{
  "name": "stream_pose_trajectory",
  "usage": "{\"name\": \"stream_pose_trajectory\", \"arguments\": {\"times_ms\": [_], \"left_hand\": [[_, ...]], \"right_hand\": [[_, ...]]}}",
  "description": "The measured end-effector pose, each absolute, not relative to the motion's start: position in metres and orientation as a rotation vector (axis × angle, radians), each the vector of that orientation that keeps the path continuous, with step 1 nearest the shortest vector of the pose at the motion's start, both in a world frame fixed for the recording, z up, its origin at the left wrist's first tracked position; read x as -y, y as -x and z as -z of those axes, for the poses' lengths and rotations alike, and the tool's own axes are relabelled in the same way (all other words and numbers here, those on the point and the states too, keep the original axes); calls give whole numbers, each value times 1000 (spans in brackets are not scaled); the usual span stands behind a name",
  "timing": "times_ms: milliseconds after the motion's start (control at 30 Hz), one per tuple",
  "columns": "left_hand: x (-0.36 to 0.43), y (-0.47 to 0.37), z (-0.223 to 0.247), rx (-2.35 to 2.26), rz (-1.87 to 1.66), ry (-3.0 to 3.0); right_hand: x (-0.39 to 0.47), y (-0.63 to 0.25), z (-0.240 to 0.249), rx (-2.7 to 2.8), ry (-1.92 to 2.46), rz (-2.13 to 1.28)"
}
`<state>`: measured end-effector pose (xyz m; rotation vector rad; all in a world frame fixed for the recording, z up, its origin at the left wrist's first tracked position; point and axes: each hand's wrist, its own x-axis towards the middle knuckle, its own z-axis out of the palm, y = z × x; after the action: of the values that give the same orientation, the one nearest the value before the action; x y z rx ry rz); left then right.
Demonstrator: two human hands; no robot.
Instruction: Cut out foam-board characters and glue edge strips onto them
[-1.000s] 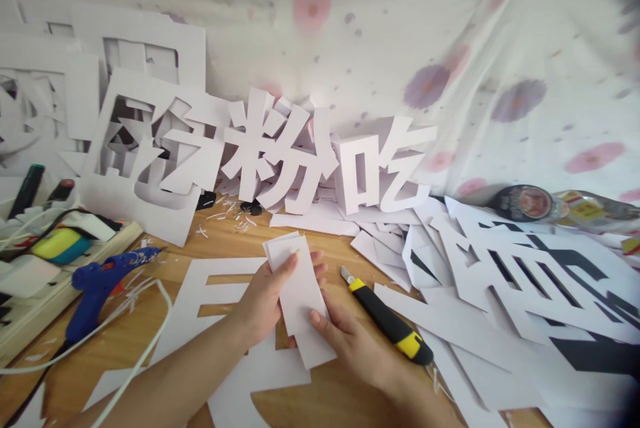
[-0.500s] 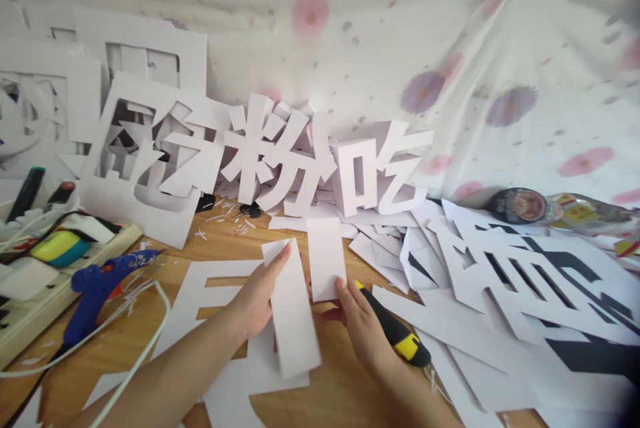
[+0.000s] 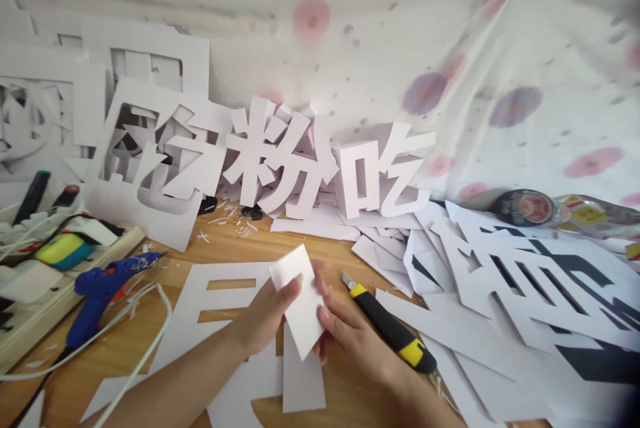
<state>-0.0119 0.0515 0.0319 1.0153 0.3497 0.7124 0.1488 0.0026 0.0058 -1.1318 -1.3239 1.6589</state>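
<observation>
Half a second ago I had two white strips side by side, one in each hand; now the longer strip (image 3: pixel 303 375) lies flat on the table (image 3: pixel 345 261) and both hands have come together on the shorter card piece (image 3: pixel 299 301). My left-hand fingers (image 3: pixel 291 287) are clamped on its near left edge, thumb on top, and my right-hand fingers (image 3: pixel 325 315) pinch its lower right edge. The left hand (image 3: pixel 263 318) and right hand (image 3: pixel 357 341) hold the piece tilted and lifted off the table, I judge so that its face and edges can be checked.

Taking that card piece as the landmark: the dropped strip lies just below it, partly across the big flat cut-out letter (image 3: pixel 220 308) that spreads to its left. The yellow-and-black knife (image 3: pixel 387 325) lies just to its right, blade out, within reach of the right hand. Farther right is a heap of paper offcuts (image 3: pixel 500 295). Well to the left lies the blue glue gun (image 3: pixel 97 291) with its cord. Behind it, standing white characters (image 3: pixel 320 161) lean against the flowered cloth (image 3: pixel 450 68).
</observation>
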Motion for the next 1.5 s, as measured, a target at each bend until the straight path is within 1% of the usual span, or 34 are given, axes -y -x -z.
{"name": "stream_pose_trajectory", "arguments": {"times_ms": [33,100,167,200,233,300,367,533,600,667,767,900,1033,1500], "left_hand": [[-50,13,-33,-382,-779,-1071],[-50,16,-37,-481,-909,-1221],[-51,21,-42,-558,-963,-1358],[-52,23,-44,-575,-961,-1400],[-53,25,-46,-582,-951,-1427],[-53,26,-47,-583,-911,-1444],[-52,25,-47,-579,-864,-1431],[-49,21,-42,-603,-795,-1453],[-49,22,-40,-636,-753,-1500],[-49,22,-39,-663,-733,-1544],[-49,22,-37,-689,-702,-1587],[-49,20,-32,-686,-727,-1626],[-48,18,-26,-651,-795,-1701],[-48,18,-24,-632,-758,-1780]], "right_hand": [[-5,-155,-10,1450,1253,-1511],[-10,-173,-17,1707,1583,-1018],[-14,-195,-21,1869,1926,-560],[-15,-206,-22,1916,2044,-390],[-15,-214,-22,1950,2152,-327],[-14,-226,-19,2022,2301,-318],[-12,-230,-15,2080,2360,-383],[-13,-227,-17,2071,2251,-539],[-13,-226,-23,1994,2095,-581],[-9,-221,-33,1959,1830,-601],[1,-206,-49,2017,1488,-569],[12,-179,-56,2156,1305,-337],[16,-163,-52,2243,1346,-246],[16,-161,-50,2250,1413,-205]]}}
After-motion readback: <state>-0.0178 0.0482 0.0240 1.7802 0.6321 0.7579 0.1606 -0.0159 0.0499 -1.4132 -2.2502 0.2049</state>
